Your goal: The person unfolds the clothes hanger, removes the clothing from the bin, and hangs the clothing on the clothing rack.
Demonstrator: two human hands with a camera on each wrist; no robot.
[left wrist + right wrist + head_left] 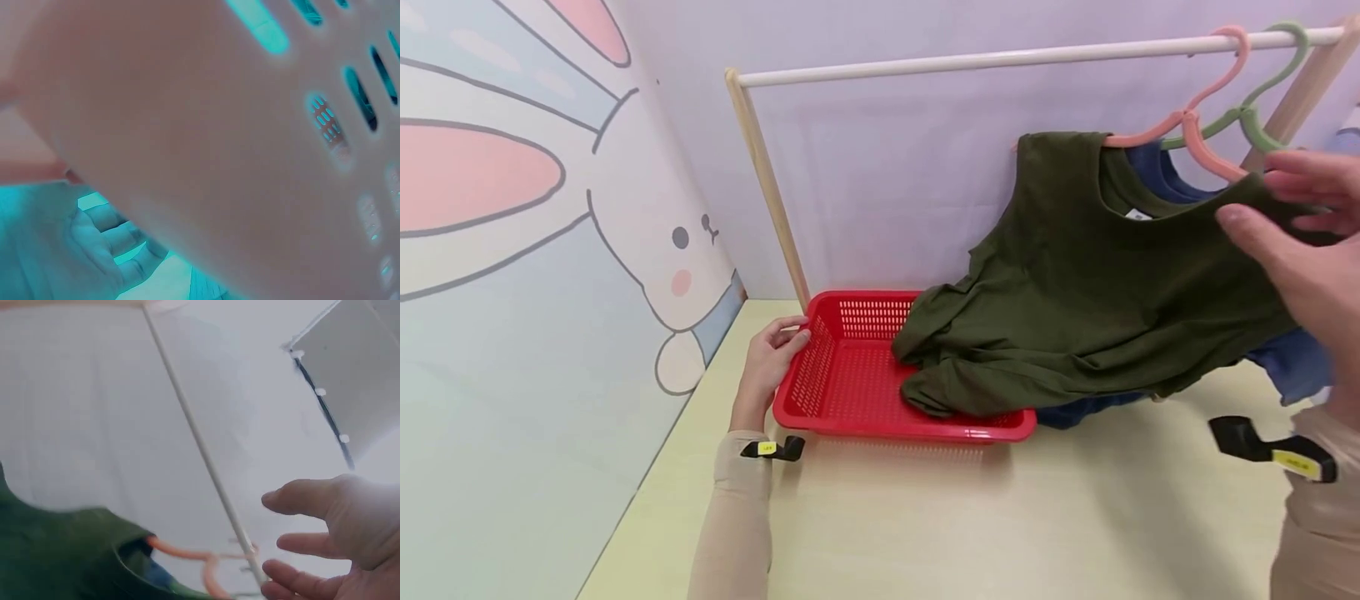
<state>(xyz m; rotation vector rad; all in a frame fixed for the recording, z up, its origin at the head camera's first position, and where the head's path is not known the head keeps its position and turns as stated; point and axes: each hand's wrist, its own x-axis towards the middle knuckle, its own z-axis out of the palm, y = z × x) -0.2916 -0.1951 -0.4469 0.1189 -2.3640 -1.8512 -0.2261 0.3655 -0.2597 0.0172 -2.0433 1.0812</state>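
Observation:
A dark green shirt (1075,275) hangs by its neck and shoulders on a pink hanger (1213,79), its lower left part draped into a red plastic basket (865,429). My right hand (1318,242) is beside the shirt's right shoulder, thumb and fingers spread apart; in the right wrist view nothing lies between them. My left hand (775,354) holds the basket's left rim, with fingers and thumb at the edge. Close up, the basket's slotted wall (187,137) fills most of the left wrist view. Behind the green shirt, a blue garment (1296,367) hangs partly hidden.
A white rod (970,62) on wooden posts carries the pink hanger and a green hanger (1288,67) at its right end. The rack and basket stand on a pale yellow table (940,525). A wall with a painted rabbit (647,242) rises at the left.

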